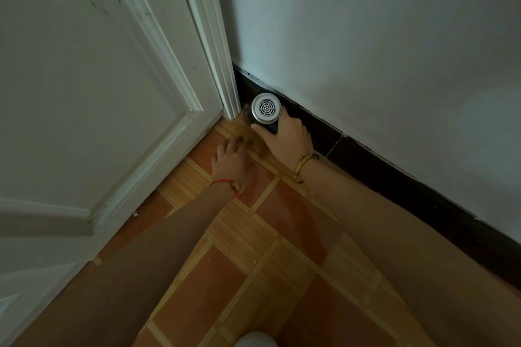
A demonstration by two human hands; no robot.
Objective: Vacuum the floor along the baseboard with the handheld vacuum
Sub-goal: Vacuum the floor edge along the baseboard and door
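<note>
A: So, where's the handheld vacuum (265, 108) right now?
B: Tucked into the corner where the dark baseboard (366, 160) meets the white door frame (222, 79). The body is just beside the baseboard, maybe touching. Too dim to call.
A: Axis?
B: Steep. The round vent end faces up at the camera and the dark barrel drops away below it. The nozzle is hidden under the body, so I judge it's down at the floor (282, 220), unconfirmed.
A: Who's holding it?
B: Right hand (287, 135), fingers and thumb wrapped round the barrel just under the vent cap. There's a gold bangle (306, 165) on that wrist.
A: Left hand (232, 162)?
B: Palm down over the tiles, just left of the vacuum, fingers aimed at the corner. The fingertips are blurred, so I can't tell if they're flat or pinching something.
A: What does the next move turn on?
B: The baseboard runs from the corner out right and toward the person, roughly along the right forearm. So it's a pull: drag the unit back toward the wrist, hugging the dark strip. The left hand sits off that line.
A: How does the unit look?
B: Small cylinder, silver cap with a web-pattern grille, black body.
</note>
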